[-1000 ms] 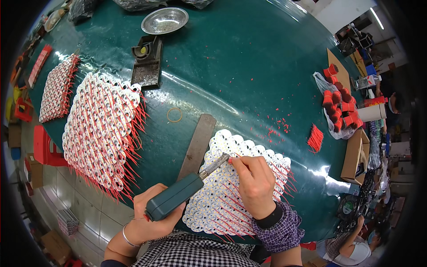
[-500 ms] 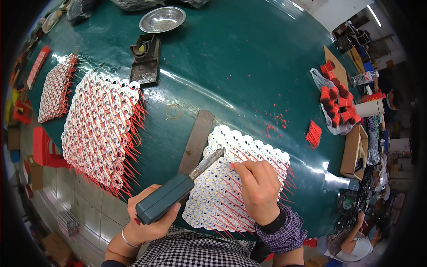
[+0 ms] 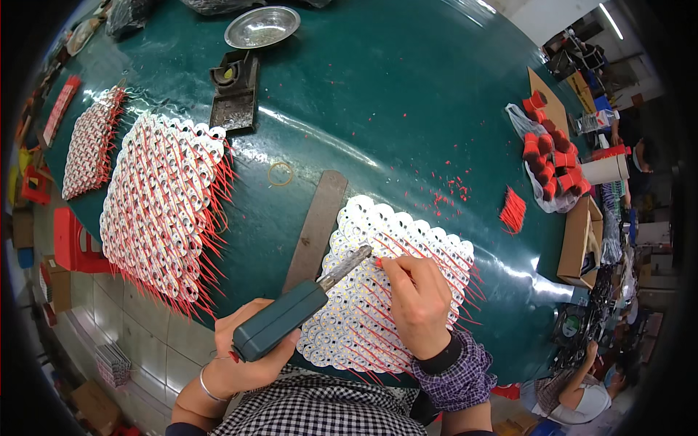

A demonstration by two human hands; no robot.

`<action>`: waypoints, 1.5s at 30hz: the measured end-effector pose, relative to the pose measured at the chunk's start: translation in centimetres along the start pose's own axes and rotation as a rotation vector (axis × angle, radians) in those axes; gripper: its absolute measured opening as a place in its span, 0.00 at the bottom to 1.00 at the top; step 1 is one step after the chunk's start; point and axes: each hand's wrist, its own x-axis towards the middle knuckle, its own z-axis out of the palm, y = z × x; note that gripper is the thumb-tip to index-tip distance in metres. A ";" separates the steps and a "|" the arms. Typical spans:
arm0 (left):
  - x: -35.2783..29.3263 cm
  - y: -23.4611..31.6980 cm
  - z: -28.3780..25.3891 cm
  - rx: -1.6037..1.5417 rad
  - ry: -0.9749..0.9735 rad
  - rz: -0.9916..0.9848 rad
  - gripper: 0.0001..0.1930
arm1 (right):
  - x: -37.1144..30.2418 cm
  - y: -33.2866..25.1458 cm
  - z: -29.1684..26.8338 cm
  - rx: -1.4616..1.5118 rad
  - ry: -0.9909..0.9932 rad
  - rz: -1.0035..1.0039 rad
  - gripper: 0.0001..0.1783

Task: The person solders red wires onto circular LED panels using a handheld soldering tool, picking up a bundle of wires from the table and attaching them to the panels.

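Note:
A dark green soldering gun (image 3: 280, 321) is gripped in my left hand (image 3: 251, 363), fingers wrapped round its body. Its metal tip (image 3: 356, 256) reaches over a panel of round white circuit boards (image 3: 349, 320) in front of me. My right hand (image 3: 422, 305) pinches at the panel close to the tip, with a bit of red wire (image 3: 378, 263) at the fingertips, mostly hidden by them. Thin red wires lie in slanting rows across the panel's right and lower parts. A flat metal bar (image 3: 316, 225) lies along the panel's left edge.
Left of me lie a larger stack of wired boards (image 3: 156, 211) and a smaller stack (image 3: 93, 145). Further back are a soldering stand (image 3: 234, 94) and a metal bowl (image 3: 262, 27). To the right are a red wire bundle (image 3: 513, 211), red spools (image 3: 549, 156) and a cardboard box (image 3: 580, 243).
The soldering gun has shifted slightly right, its tip still near my right fingertips. My right hand has moved slightly up and left over the panel. The whole view has shifted a little.

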 end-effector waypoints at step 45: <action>-1.4 0.0 -0.7 -0.017 0.023 -0.031 0.12 | 0.2 -1.0 -0.7 0.051 -0.012 -0.025 0.15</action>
